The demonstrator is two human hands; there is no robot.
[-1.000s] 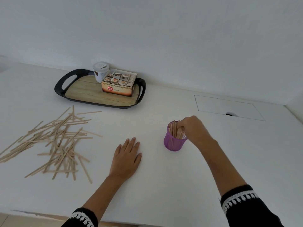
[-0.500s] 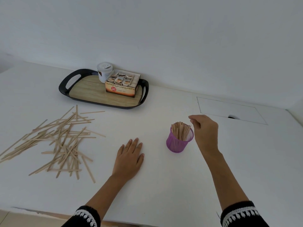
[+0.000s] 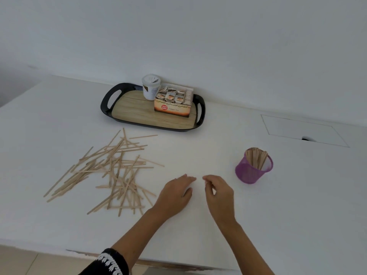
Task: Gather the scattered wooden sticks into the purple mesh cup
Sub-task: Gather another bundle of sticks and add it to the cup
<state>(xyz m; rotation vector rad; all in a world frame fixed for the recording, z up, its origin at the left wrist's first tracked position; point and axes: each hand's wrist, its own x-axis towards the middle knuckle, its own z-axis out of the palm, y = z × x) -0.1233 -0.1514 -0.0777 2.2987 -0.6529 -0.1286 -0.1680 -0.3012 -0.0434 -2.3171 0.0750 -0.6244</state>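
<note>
- The left hand (image 3: 174, 193) lies palm-down on the white table (image 3: 198, 235) at lower centre, fingers straight and together, holding nothing.
- The right hand (image 3: 219, 192) hovers just beside it — fingers loosely curled, empty.
- The purple mesh cup (image 3: 253, 168) stands upright at right of centre, well apart from both hands, with a bundle of wooden sticks (image 3: 257, 157) standing inside it.
- The scattered wooden sticks (image 3: 111, 171) lie crisscrossed at left of centre, the nearest ones just left of the left wrist.
- A black tray with a wood-grain floor (image 3: 139, 114) sits at upper centre — a lidded white jar (image 3: 151, 87) and an open box of sachets (image 3: 173, 103) stand on it.
</note>
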